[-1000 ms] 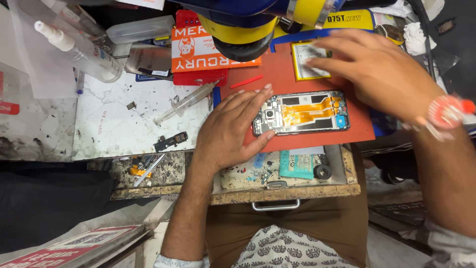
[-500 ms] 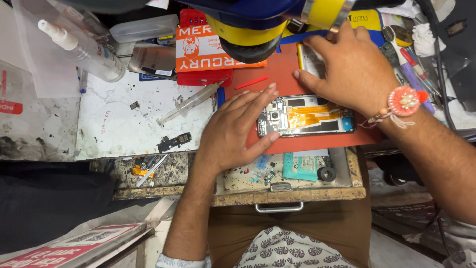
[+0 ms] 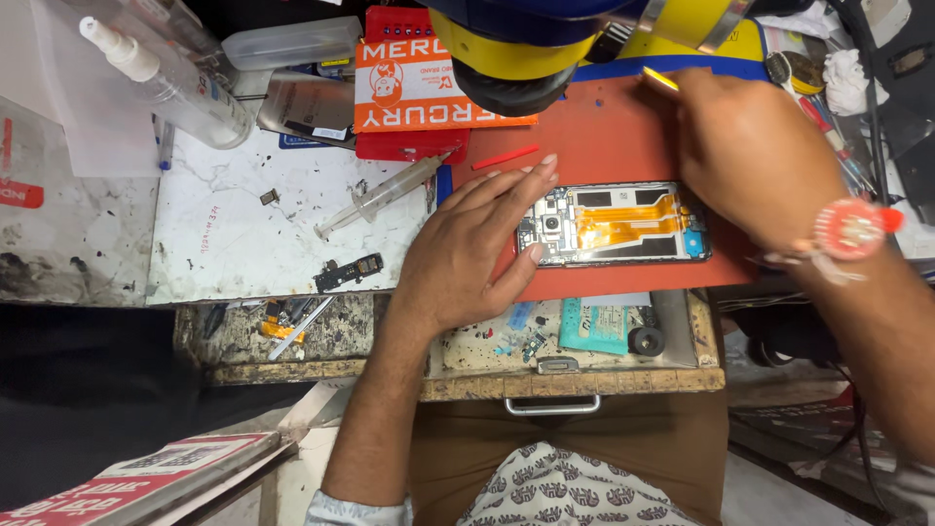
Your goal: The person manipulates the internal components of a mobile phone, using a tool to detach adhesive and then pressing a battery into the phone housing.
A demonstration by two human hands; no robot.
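Left hand [image 3: 467,258] flat, fingers spread, pinning opened phone [image 3: 614,224] on red mat [image 3: 604,136] — right hand [image 3: 750,156] pinched on thin yellow tool [image 3: 660,79]; step: prying stage — next needs steady tip placement

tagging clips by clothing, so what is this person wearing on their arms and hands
Both forearms are bare, with no gloves or rings that I can see. The right hand has a thread wristband with a round red and white ornament at the wrist. The left hand wears nothing; a patterned white sleeve edge shows near the elbow.
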